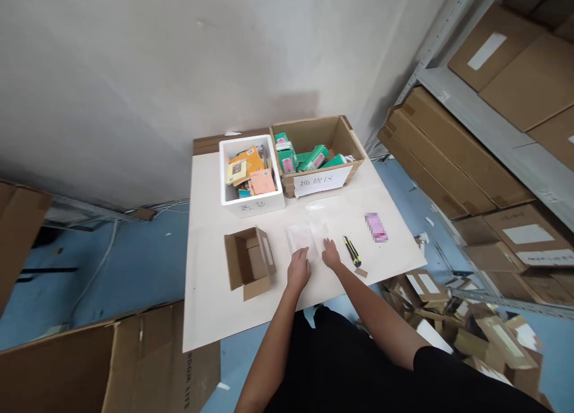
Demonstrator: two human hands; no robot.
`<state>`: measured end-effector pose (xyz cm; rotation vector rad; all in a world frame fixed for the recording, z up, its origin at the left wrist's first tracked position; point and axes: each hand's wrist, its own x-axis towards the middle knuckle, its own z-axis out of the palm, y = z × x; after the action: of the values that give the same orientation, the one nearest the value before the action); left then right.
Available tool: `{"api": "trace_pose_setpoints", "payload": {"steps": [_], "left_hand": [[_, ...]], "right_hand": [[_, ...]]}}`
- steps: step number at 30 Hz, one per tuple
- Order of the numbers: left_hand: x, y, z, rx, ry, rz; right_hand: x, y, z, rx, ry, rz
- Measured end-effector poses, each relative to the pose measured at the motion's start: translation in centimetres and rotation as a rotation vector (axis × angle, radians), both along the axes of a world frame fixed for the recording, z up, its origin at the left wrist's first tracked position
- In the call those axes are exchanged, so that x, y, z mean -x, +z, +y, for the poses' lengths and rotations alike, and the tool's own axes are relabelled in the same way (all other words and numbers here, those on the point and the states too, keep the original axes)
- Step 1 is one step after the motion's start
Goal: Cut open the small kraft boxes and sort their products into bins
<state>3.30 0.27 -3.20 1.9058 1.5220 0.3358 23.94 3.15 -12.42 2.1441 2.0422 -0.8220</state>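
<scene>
My left hand (298,268) and my right hand (331,253) rest side by side on the near edge of a clear plastic bag (307,236) that lies flat on the white table (210,305). The fingers of both hands curl down onto the bag. A small open cardboard box (248,262) lies on its side just left of my left hand. A yellow and black utility knife (352,251) lies just right of my right hand, with a pink packet (375,226) farther right.
At the table's back stand a white foam box (251,205) of orange and pink packets and a labelled cardboard box (320,179) of green packets. Shelves with large cartons (452,156) rise on the right. Flattened cartons (466,317) litter the blue floor.
</scene>
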Motion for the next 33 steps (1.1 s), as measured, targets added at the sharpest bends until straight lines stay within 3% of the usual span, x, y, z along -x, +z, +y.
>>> {"api": "trace_pose_setpoints", "payload": {"steps": [2,4,8,11,16,19,22,26,29,33], "left_hand": [[-3.0,-2.4,1.4,0.197,-0.058,0.068],[-4.6,-4.8,2.3,0.297,-0.07,0.151],[-5.1,-8.6,2.8,0.287,-0.038,0.185],[-4.9,-9.8,2.8,0.283,0.009,0.09],[-4.7,-9.2,3.7,0.288,0.092,-0.169],[-3.7,-8.0,3.7,0.256,0.134,-0.468],[-1.5,-7.1,2.5,0.277,0.289,-0.806],[1.7,-6.5,0.0,0.379,0.511,-1.006],[1.9,-5.9,-0.5,0.432,0.51,-0.998],[-0.7,-3.5,1.4,0.433,0.372,-1.076]], "right_hand": [[-2.0,0.2,-0.8,-0.011,-0.049,-0.02],[-3.7,0.4,-2.0,-0.007,-0.063,-0.025],[-5.6,-0.1,-4.8,0.017,-0.05,0.006],[-5.9,-1.0,-6.5,0.026,-0.103,0.061],[-5.8,-2.1,-7.8,-0.015,-0.169,0.15],[-5.8,-1.7,-7.6,0.004,-0.204,0.089],[-5.4,-0.8,-6.9,0.063,-0.248,-0.012],[-4.7,0.2,-6.4,0.091,-0.332,-0.101],[-4.1,0.2,-6.4,0.098,-0.338,-0.096],[-3.7,-0.3,-6.9,0.07,-0.372,-0.069]]}}
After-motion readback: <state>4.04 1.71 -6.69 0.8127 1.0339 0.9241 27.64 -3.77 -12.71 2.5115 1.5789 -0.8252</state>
